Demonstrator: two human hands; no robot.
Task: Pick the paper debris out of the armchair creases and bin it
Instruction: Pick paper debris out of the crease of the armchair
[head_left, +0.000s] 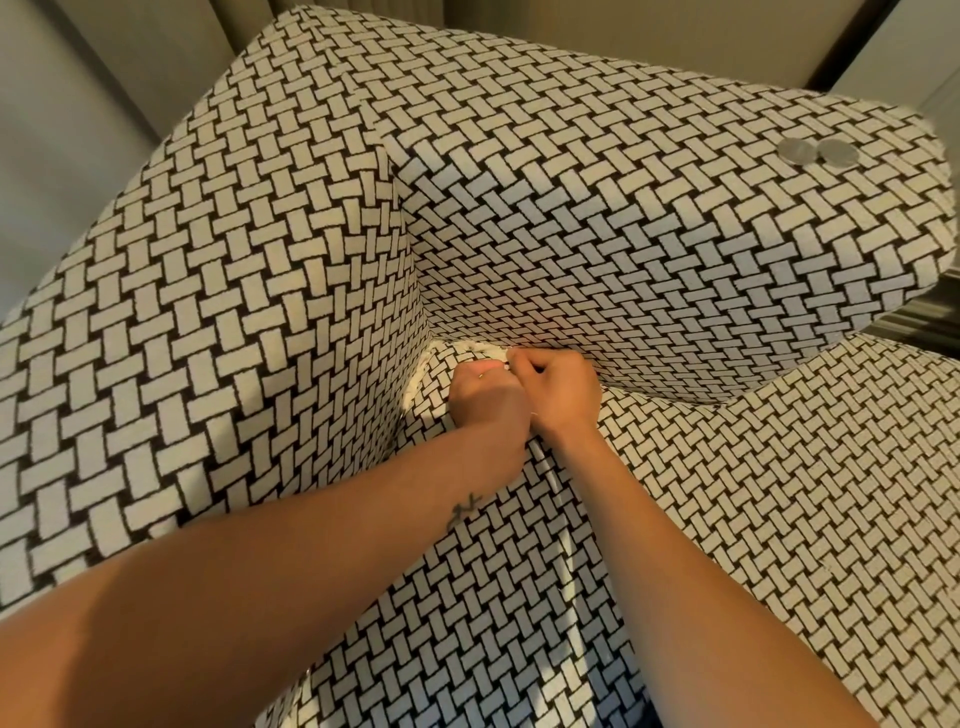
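Paper (487, 349) sits wedged at the far corner of the chair (623, 234), where seat meets back. R hand (558, 389) pinches a white bit there. L hand (485, 400) is curled just beside it, can't tell if it's holding anything. Risk imo: tug too hard and scraps tear or slip deeper.

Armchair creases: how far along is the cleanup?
Done: nothing visibly finished, and no bin is in view. In hand: the left hand and right hand both work at the back corner crease of the armchair, where pale paper debris shows. Whether either hand grips a piece is unclear. Left: pulling it out, probably checking the other creases, and binning.
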